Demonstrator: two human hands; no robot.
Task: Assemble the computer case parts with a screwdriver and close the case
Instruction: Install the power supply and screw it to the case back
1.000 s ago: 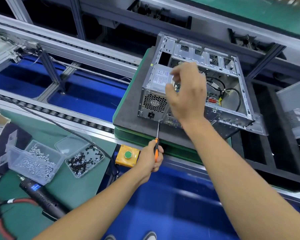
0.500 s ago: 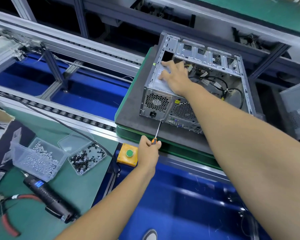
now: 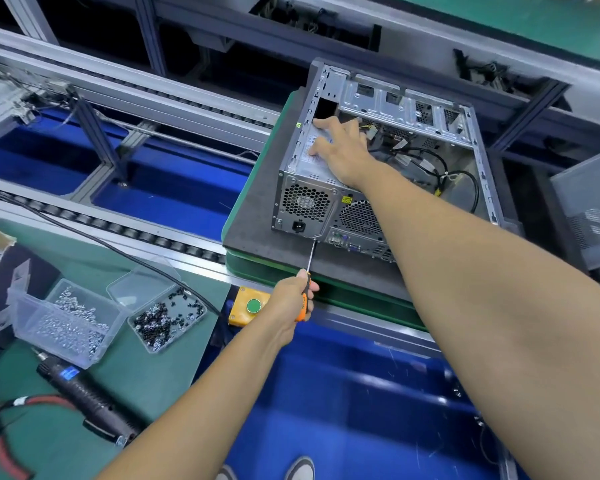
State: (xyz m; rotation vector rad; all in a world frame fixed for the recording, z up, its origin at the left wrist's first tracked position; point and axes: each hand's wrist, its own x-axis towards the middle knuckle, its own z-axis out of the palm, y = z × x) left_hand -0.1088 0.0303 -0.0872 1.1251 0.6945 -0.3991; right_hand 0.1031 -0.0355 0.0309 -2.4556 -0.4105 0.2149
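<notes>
Your left hand (image 3: 290,299) is closed around the orange handle of the screwdriver (image 3: 305,282). Its thin metal shaft points up and away from you, and the tip meets the lower edge of the back panel of the computer case (image 3: 388,161), just under the power socket. Your right hand (image 3: 340,147) lies flat, with the fingers stretched out, on the power supply box (image 3: 309,164) inside the case at its near left corner. The case lies on its side with the open side up, so the cables inside are visible. It sits on a dark grey pad (image 3: 257,216) on the green pallet of the conveyor line. The two hands are well apart.

On the green bench at your left stand two clear plastic boxes, one with silver screws (image 3: 66,323) and one with black screws (image 3: 163,317). Near them lie a black electric tool (image 3: 84,393) and red pliers (image 3: 4,448). A yellow box with a green button (image 3: 252,306) is just beside your left hand.
</notes>
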